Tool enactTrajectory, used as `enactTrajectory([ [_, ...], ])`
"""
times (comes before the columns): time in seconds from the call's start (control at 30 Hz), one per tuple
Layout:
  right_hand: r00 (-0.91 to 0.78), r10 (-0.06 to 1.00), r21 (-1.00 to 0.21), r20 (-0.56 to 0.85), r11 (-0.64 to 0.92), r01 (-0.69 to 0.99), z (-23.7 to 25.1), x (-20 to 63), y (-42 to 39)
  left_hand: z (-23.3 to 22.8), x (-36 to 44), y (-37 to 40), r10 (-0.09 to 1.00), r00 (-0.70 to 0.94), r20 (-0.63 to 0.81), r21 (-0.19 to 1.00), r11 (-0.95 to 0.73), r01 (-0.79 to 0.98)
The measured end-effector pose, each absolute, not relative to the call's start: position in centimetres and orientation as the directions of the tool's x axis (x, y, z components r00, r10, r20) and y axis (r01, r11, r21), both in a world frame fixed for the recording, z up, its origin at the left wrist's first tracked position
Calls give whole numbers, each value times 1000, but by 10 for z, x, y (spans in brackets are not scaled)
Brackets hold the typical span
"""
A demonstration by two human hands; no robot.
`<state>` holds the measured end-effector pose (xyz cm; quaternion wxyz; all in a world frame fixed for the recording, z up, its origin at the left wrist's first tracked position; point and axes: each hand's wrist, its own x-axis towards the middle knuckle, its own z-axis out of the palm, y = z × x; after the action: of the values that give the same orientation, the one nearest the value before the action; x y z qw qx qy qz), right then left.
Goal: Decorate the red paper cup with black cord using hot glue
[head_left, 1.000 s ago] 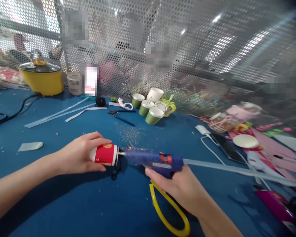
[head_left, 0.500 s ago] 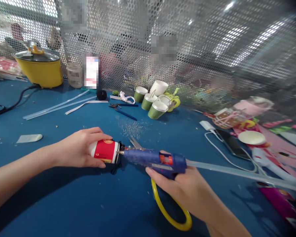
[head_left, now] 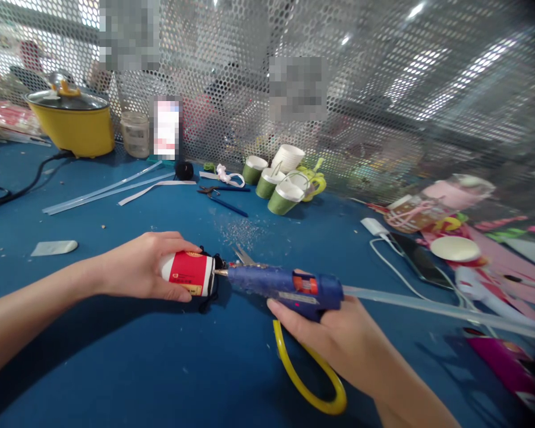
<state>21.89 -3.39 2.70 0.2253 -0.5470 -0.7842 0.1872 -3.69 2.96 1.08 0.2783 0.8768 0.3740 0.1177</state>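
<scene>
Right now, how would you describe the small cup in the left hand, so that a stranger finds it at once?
On the blue table, near the front, the left hand holds a cup on its side. Unlike the green cups at the mesh wall, it is red and white, touched by the glue gun nozzle.

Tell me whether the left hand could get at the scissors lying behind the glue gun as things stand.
Probably not right away: the left hand is wrapped around the red cup, and the glue gun nozzle sits against the cup's rim, just in front of the scissors.

Blue table (head_left: 116, 368) bears green cups (head_left: 276, 187), yellow pot (head_left: 71, 122), glue sticks (head_left: 102, 191).
</scene>
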Motion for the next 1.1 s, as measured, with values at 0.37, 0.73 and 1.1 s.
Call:
enactTrajectory([
  [0.37, -314, 938, -562, 148, 341, 754, 29, 218, -32, 9, -37, 29, 711, 703, 20, 573, -584, 575],
  [0.73, -331, 923, -464, 198, 386, 798, 29, 217, -34, 6, -38, 29, 694, 718, 54, 563, -615, 553],
  [1.1, -328, 916, -460, 231, 400, 792, 29, 217, -36, 13, -35, 26, 709, 705, 13, 551, -594, 587],
])
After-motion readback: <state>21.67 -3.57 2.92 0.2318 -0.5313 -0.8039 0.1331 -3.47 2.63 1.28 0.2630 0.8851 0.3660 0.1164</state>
